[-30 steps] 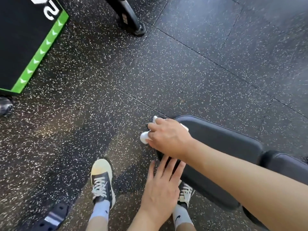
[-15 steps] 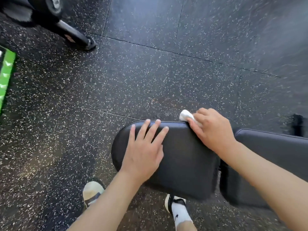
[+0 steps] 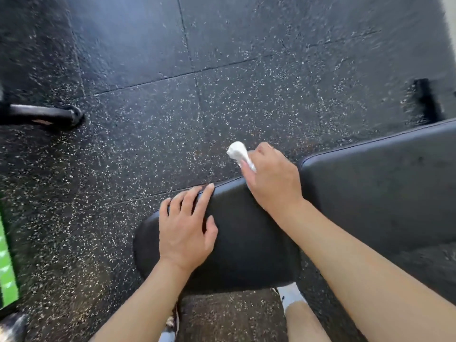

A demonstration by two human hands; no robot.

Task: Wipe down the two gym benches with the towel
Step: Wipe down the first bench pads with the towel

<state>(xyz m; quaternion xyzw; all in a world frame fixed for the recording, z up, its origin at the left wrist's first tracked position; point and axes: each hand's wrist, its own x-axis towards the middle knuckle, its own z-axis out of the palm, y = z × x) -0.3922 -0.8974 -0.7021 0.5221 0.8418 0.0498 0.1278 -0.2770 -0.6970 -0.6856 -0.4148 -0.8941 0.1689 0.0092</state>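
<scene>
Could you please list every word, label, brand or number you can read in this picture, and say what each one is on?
None can be read. The green strip at the left edge carries only blurred pale marks, not letters. The seat pad, back pad and white towel show no print.

The right hand grips a white towel at the bench pad edge; the left hand rests flat.

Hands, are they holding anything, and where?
The right hand grips the white towel by its lower end at the seat pad's far edge. The left hand rests flat, holding nothing.
</scene>
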